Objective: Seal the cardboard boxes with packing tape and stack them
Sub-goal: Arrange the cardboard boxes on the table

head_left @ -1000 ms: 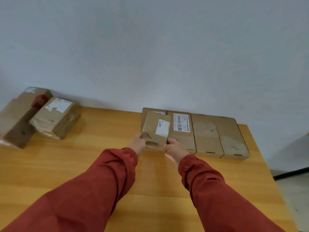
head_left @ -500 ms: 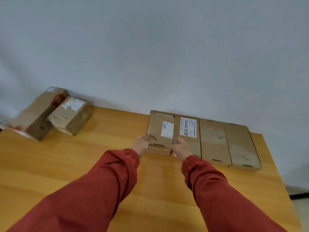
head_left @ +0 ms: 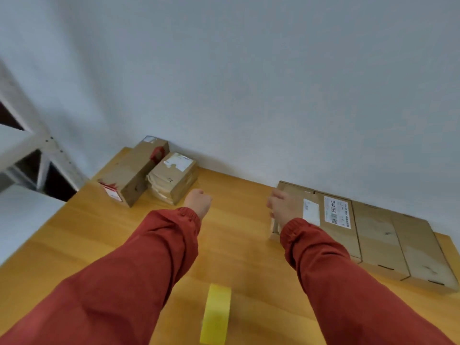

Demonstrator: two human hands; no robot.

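Your right grip (head_left: 282, 207), blurred, state unclear, meets the 9 o'clock edge of the labelled box (head_left: 302, 195); left grip (head_left: 198, 202) curled, empty.

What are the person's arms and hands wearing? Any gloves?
No gloves. The left hand and right hand are bare. Both arms are in long rust-red sleeves: the left sleeve and the right sleeve look loose and a bit crinkly. Each one ends in a gathered, stretchy cuff at the wrist. The picture is too blurry to show whether there are any rings.
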